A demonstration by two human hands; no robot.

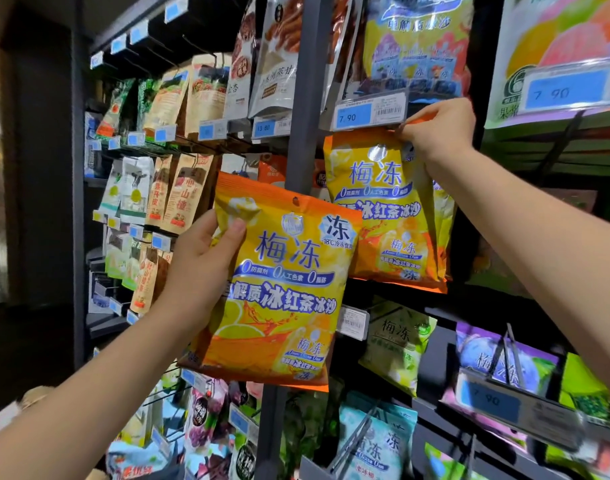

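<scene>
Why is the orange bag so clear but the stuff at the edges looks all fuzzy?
Head view: the orange bag in the left hand is sharp and brightly lit; the price tag at the right edge is smeared with blur; a white glare spot sits on the hanging bag pinched by the right hand.
</scene>
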